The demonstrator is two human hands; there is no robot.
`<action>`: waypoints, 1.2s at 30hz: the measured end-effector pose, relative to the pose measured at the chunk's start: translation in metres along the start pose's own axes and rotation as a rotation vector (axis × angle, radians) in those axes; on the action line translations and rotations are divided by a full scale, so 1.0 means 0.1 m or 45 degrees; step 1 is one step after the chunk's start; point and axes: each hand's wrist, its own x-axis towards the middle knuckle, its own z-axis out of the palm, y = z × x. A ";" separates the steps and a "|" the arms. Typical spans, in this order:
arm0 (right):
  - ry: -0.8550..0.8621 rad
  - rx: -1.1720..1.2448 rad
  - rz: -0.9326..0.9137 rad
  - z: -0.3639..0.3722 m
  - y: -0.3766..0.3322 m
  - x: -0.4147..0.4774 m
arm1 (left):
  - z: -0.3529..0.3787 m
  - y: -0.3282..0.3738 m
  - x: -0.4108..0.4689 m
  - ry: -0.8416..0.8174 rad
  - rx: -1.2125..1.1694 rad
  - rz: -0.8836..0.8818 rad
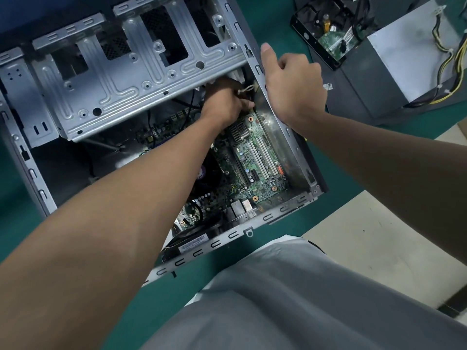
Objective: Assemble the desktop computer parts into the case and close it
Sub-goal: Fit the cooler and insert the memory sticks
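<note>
We see the case (227, 238) lying open at the centre of the frame, the motherboard (255, 157) inside it. The left hand (225, 102) reaches under the drive cage (141, 79), fingers curled tight round a white cable (246, 89) at the board's upper edge. The right hand (293, 82) braces the case's right wall, thumb straight along the rim and fingers folded over the outer side.
</note>
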 end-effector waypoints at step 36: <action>-0.011 0.023 0.011 -0.04 -0.04 -0.04 | 0.04 0.06 -0.03 0.001 0.179 0.033</action>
